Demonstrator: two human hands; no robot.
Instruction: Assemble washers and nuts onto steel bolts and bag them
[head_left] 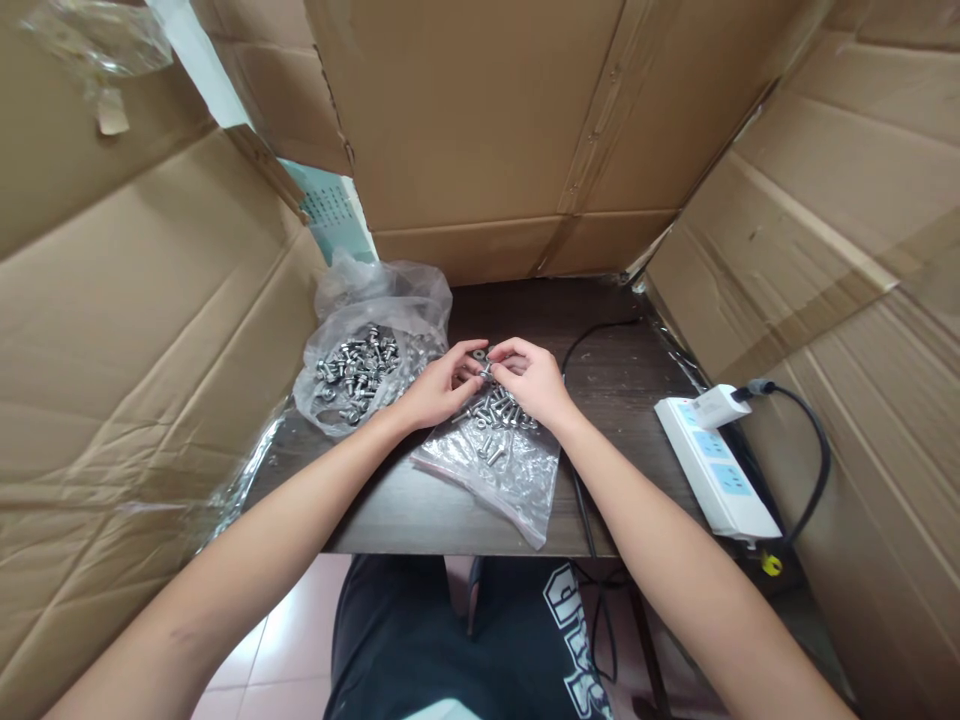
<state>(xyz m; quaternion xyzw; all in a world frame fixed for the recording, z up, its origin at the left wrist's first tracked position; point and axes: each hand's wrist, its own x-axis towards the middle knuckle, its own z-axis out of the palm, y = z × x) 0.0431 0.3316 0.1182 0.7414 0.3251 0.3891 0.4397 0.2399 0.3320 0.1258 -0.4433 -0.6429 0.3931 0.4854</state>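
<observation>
My left hand and my right hand meet fingertip to fingertip above a pile of loose bolts. A small metal bolt is pinched between the fingertips of both hands, partly covered by them. Just behind it, close to my left fingers, shows a grey washer; whether it is held I cannot tell. The pile lies on a flat clear zip bag, with a few bolts spread toward its front. Left of my left hand stands an open plastic bag full of bolts with washers.
The dark wooden table is walled by cardboard at the back and both sides. A white power strip with a plugged-in adapter lies at the right. A black cable runs beside my right hand.
</observation>
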